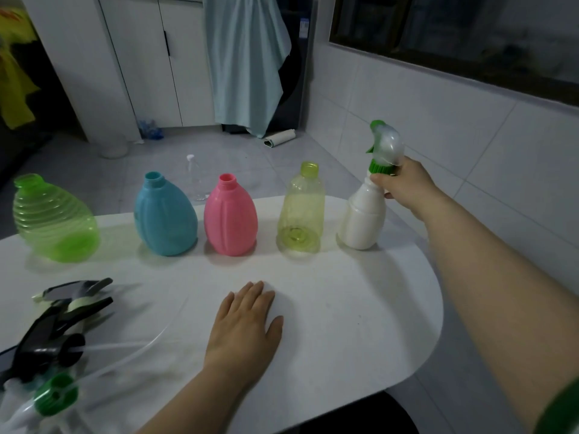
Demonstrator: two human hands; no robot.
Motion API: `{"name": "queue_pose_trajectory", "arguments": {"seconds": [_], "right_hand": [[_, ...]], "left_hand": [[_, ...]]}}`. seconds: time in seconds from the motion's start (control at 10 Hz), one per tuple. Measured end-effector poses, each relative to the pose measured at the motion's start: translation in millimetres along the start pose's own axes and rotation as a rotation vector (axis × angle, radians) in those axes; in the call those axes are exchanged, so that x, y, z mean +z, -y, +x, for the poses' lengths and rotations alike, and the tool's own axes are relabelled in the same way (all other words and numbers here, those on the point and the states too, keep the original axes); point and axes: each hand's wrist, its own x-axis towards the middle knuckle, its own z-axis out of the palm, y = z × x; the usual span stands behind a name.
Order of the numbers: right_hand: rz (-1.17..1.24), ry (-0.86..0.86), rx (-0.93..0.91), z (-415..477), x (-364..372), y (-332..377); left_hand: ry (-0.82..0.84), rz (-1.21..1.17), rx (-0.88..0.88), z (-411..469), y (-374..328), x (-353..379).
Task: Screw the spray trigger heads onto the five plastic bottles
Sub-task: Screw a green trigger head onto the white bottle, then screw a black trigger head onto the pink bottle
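Several plastic bottles stand in a row on the white table. From the left: a ribbed green bottle, a blue bottle, a pink bottle and a clear yellow bottle, all with bare necks. At the right end, a white bottle carries a green and clear trigger head. My right hand grips that bottle at its neck, just under the green collar. My left hand lies flat on the table, fingers apart, holding nothing.
A pile of loose trigger heads with thin dip tubes lies at the table's front left: black ones and a green-collared one. A small clear spray bottle stands on the floor behind the table. A tiled wall runs along the right.
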Motion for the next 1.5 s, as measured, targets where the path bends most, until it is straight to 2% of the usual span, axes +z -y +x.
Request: {"name": "queue_pose_trajectory", "arguments": {"seconds": [0.3,0.5,0.6,0.8,0.9,1.0,1.1,1.2,1.3,1.4,1.5], "right_hand": [[0.017,-0.004,-0.025,-4,1,-9],[-0.045,-0.054,-0.007,-13,-4,-8],[-0.107,-0.145,-0.005,-29,-11,-6],[-0.106,-0.307,-0.113,-68,-16,6],[-0.037,-0.27,-0.196,-86,-1,27],[0.039,-0.14,-0.259,-105,32,54],[0.038,0.102,-0.342,-127,75,81],[-0.101,0.356,-0.435,-146,121,104],[-0.237,0.535,-0.541,-159,165,123],[-0.315,0.685,-0.589,-172,207,137],[-0.386,0.792,-0.552,-179,241,146]], "left_hand": [[0.0,-0.004,0.008,0,1,1],[0.017,0.018,0.008,-1,2,0],[0.042,0.007,0.021,-3,3,-4],[0.051,-0.095,0.088,-33,11,-24],[0.029,-0.21,0.189,-64,14,-43],[-0.026,-0.348,0.26,-100,23,-69],[-0.179,-0.379,0.258,-128,46,-100],[-0.402,-0.316,0.139,-139,82,-122],[-0.569,-0.201,-0.106,-143,131,-136],[-0.559,-0.115,-0.396,-146,177,-137],[-0.426,-0.082,-0.572,-146,203,-127]]}}
